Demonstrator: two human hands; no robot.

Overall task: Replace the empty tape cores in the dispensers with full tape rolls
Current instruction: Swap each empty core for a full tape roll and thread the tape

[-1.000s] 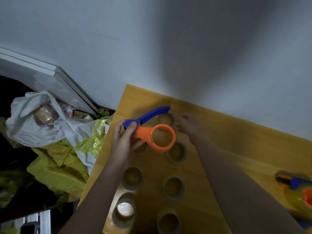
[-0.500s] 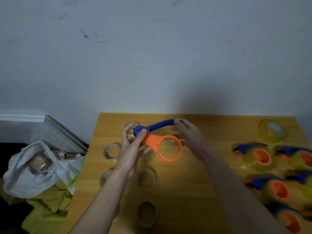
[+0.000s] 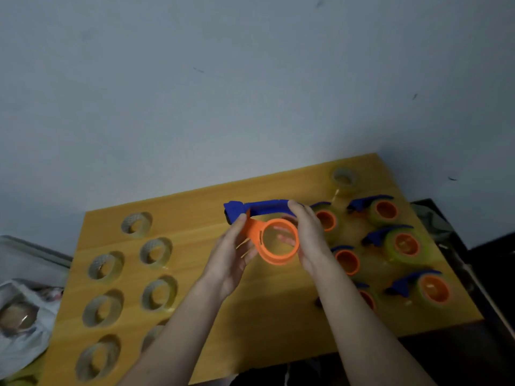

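Above the middle of the wooden table [image 3: 267,316] I hold an empty tape dispenser [image 3: 274,254], an orange ring with a blue handle and nothing on the ring. My left hand [image 3: 232,260] pinches the orange neck where it meets the handle. My right hand [image 3: 309,240] wraps the ring's right side, with its fingertips on the blue handle. Several bare tape cores [image 3: 156,253] lie on the left part of the table. Several dispensers loaded with yellowish tape [image 3: 401,245] lie on the right. A single tape roll [image 3: 344,178] sits at the far right corner.
A grey wall rises right behind the table. Off the table's left edge lies a white plastic bag [image 3: 19,324] with a roll inside, over yellow plastic. Dark floor shows beyond the right and near edges.
The view has swung right, so the cores now sit far left and the loaded dispensers show fully. Both hands have carried the empty dispenser rightward, and my right hand has closed round the ring.
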